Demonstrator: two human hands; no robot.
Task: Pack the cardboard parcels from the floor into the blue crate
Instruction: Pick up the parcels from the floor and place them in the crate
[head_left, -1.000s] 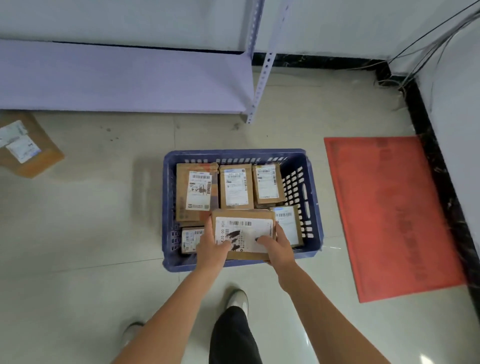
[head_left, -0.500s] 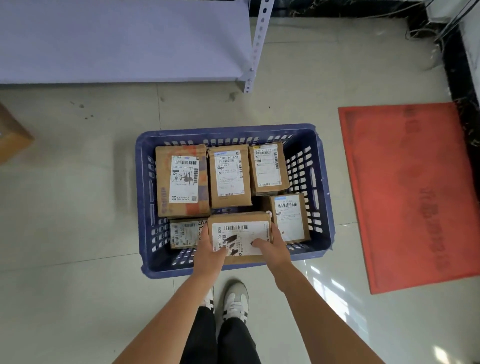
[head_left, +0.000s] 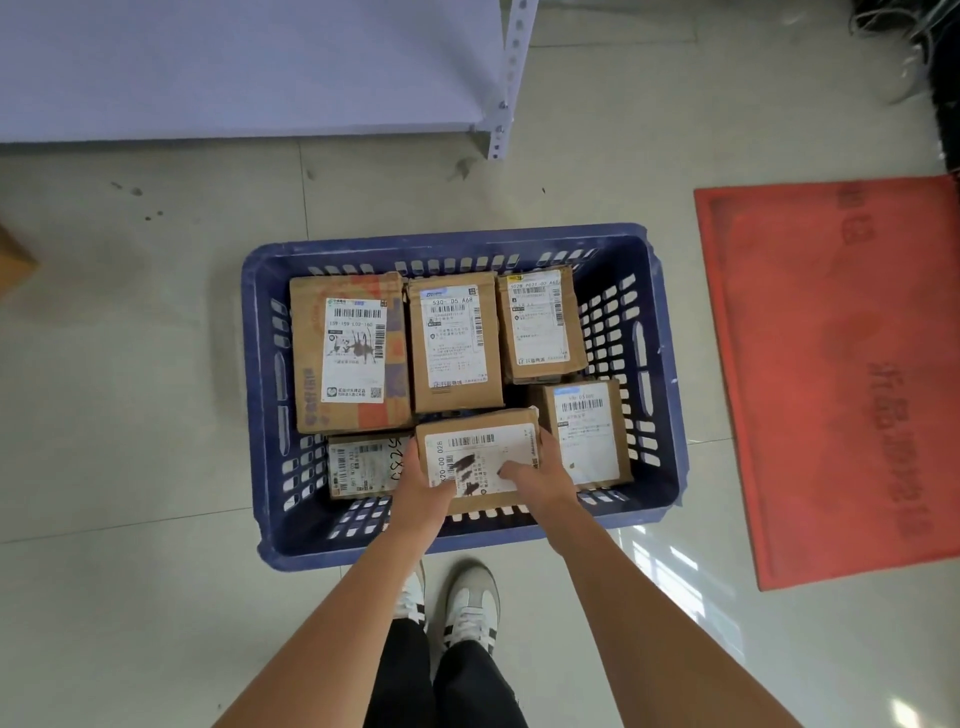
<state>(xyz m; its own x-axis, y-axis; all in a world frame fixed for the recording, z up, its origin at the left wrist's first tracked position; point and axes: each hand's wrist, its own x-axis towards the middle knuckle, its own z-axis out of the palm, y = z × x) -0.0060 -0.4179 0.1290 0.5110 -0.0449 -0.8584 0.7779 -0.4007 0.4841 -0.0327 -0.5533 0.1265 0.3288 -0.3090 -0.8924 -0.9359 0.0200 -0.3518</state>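
A blue slotted crate (head_left: 457, 244) stands on the tiled floor right before my feet. Several labelled cardboard parcels lie inside it. I hold one more parcel (head_left: 478, 447) in the crate's near middle, label up. My left hand (head_left: 421, 483) grips its left end and my right hand (head_left: 540, 475) grips its right end, thumbs on the label. A big parcel (head_left: 348, 353) fills the back left, two others sit beside it (head_left: 454, 343) (head_left: 540, 322). A small parcel (head_left: 363, 465) lies left of my hands, another (head_left: 587, 431) to the right.
A red mat (head_left: 841, 374) lies on the floor right of the crate. A pale shelf board and its perforated metal post (head_left: 506, 104) stand behind the crate. The corner of another cardboard box (head_left: 13, 260) shows at the left edge. Cables lie at the top right.
I have come closer and now look more steeply down. The held parcel has gone lower into the crate's near middle, between the two front parcels. Both hands keep their grip.
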